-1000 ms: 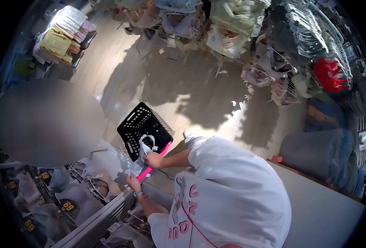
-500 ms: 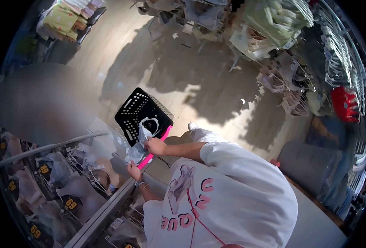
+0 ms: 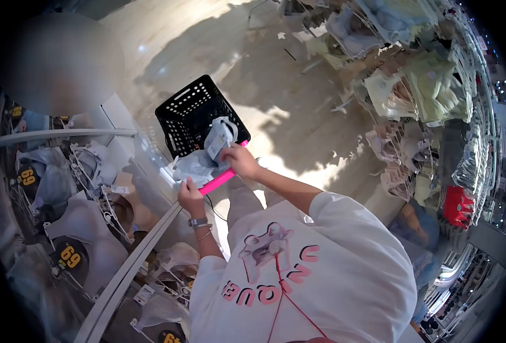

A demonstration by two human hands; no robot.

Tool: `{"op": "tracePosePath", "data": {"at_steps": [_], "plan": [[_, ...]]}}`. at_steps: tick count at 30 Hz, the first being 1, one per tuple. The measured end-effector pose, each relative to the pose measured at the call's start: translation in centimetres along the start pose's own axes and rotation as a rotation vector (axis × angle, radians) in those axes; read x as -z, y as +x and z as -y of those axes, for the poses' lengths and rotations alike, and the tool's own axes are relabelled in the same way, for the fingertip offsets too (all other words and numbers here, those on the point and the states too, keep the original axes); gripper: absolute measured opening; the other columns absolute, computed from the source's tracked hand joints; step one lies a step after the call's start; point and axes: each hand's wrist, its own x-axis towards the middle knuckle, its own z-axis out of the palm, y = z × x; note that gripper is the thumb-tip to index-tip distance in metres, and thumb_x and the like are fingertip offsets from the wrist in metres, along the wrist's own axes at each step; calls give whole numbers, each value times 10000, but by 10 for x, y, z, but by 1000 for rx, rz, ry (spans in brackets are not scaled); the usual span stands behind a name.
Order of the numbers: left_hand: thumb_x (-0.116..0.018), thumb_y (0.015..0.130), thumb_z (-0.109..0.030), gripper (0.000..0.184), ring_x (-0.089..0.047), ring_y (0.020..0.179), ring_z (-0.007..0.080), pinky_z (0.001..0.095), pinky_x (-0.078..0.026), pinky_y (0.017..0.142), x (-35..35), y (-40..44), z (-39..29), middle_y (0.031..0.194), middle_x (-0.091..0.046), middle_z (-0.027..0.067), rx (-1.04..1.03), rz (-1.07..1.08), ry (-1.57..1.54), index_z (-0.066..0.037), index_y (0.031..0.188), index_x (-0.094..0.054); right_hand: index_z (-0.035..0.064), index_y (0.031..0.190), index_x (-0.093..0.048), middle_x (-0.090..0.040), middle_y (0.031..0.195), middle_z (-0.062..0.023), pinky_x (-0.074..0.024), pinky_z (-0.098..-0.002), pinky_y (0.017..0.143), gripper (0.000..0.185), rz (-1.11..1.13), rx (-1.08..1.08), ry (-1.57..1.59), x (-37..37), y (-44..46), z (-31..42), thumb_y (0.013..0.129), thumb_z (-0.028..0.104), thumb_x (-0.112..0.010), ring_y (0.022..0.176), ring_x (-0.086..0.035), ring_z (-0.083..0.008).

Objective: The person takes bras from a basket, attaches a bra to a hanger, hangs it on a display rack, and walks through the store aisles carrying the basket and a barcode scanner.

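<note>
A light blue-grey bra (image 3: 199, 166) is stretched between my hands over the near rim of a black perforated basket (image 3: 179, 108). My left hand (image 3: 191, 197), with a watch and a bracelet at the wrist, is closed on the bra's left end. My right hand (image 3: 241, 162) grips its other side, close to where a pale piece with a strap (image 3: 221, 134) stands up. The basket's pink handle (image 3: 217, 182) passes between my hands, beneath the bra. Whether either hand also touches the handle is hidden.
On my left, a display bin (image 3: 116, 286) holds hung bras and round "69" signs (image 3: 69, 256). Racks of bras (image 3: 436, 86) stand at the right, with a red garment (image 3: 457, 207) among them. Pale floor (image 3: 298, 103) lies ahead. A blurred patch covers the upper left.
My view has turned, so the racks and bin sit differently in it. My right hand has shifted away from my left, and the bra is more spread out and raised.
</note>
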Motion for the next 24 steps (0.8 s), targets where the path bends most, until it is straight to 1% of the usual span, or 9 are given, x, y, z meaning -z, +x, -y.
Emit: {"op": "tracePosePath", "data": {"at_steps": [1, 2, 4, 8, 13, 16, 19, 23, 24], "plan": [[-516, 910, -291, 389, -487, 541, 404, 485, -343, 518, -2, 5, -6, 579, -520, 211, -16, -15, 41, 9, 662, -518, 37, 817, -631, -553, 807, -152, -454, -366, 701, 195, -5, -19, -24, 2, 7, 3, 725, 0, -462, 751, -559, -315], [-510, 907, -305, 402, -511, 561, 410, 496, -342, 514, -5, 11, -10, 573, -521, 205, 15, -27, 52, -6, 639, -505, 40, 809, -636, -552, 800, -157, -458, -375, 692, 191, 6, -46, -21, 3, 15, 7, 728, 6, -467, 745, -563, -322], [-502, 906, -314, 403, -516, 561, 411, 500, -349, 516, -7, 26, -11, 574, -529, 198, 10, -29, 96, -12, 639, -513, 48, 794, -647, -549, 787, -166, -465, -393, 673, 183, 18, -101, -20, 5, 33, 12, 732, 19, -477, 733, -571, -337], [-485, 908, -323, 407, -537, 568, 407, 499, -368, 516, -7, 49, -30, 584, -555, 183, 8, -5, 101, -17, 644, -525, 25, 767, -650, -542, 725, -154, -457, -366, 655, 189, -38, -140, -30, 6, 63, 10, 729, 12, -465, 698, -565, -299], [-464, 916, -312, 394, -549, 564, 395, 494, -371, 495, -6, 84, -38, 588, -563, 178, 11, 46, 111, -23, 655, -523, 14, 778, -638, -561, 753, -154, -453, -355, 648, 182, -51, -146, -73, 3, 103, 11, 731, 30, -463, 687, -564, -275], [-460, 918, -306, 395, -548, 558, 393, 491, -367, 484, -8, 101, -41, 595, -566, 176, 8, 26, 95, -23, 648, -522, 6, 779, -629, -577, 753, -139, -448, -344, 637, 180, -69, -175, -49, 1, 120, 17, 724, 19, -458, 666, -558, -237], [-464, 917, -299, 391, -545, 551, 390, 486, -365, 479, -8, 115, -44, 589, -561, 173, -14, 2, 84, -23, 645, -520, 5, 776, -631, -576, 740, -130, -445, -336, 625, 184, -64, -203, -53, 1, 135, 21, 718, 11, -457, 655, -551, -227], [-475, 914, -287, 384, -538, 536, 385, 479, -361, 474, -8, 138, -37, 577, -552, 167, -43, -21, 78, -24, 637, -515, 5, 769, -634, -581, 735, -114, -436, -319, 638, 187, -98, -177, -47, -9, 155, 21, 711, 4, -456, 674, -550, -211], [-476, 914, -285, 385, -536, 532, 384, 478, -360, 472, -7, 144, -37, 573, -549, 166, -54, -27, 68, -25, 632, -512, 1, 770, -634, -592, 737, -97, -430, -303, 644, 180, -90, -196, -52, -10, 160, 24, 727, 4, -459, 684, -543, -186]]}}
